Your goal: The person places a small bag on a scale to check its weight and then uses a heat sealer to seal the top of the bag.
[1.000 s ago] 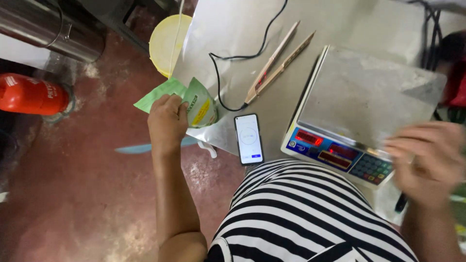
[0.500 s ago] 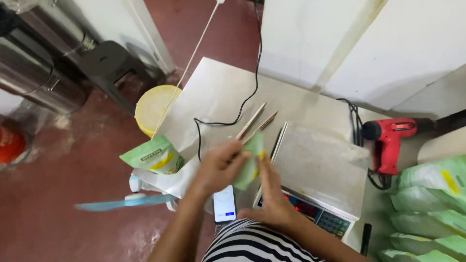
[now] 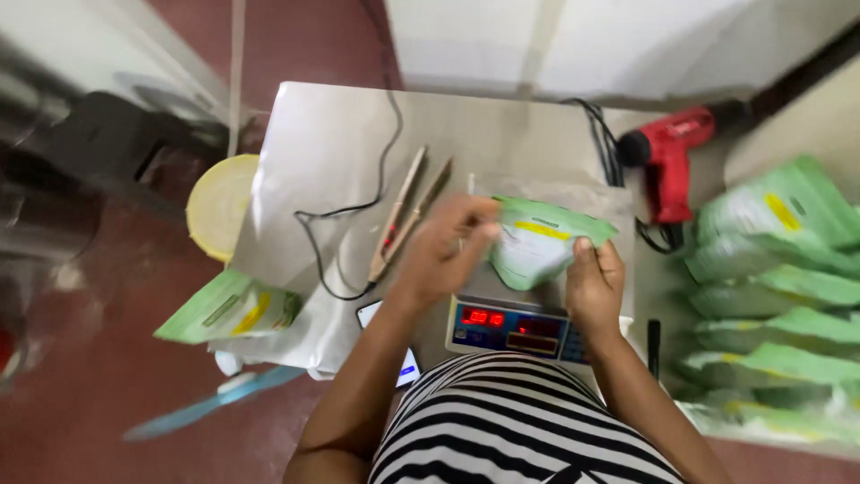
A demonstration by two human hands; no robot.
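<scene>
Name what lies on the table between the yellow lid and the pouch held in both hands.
In the head view, a black cable and tan sealing tongs lie between the yellow lid and the pouch.

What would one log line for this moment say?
left hand: grips green pouch | right hand: grips same pouch | pouch: held over scale | nearby: sealing tongs, pouch stack

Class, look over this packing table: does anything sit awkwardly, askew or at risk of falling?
Yes. One green pouch sits at the table's left edge, jutting past it, apart from the stacked pouches on the right.
</scene>
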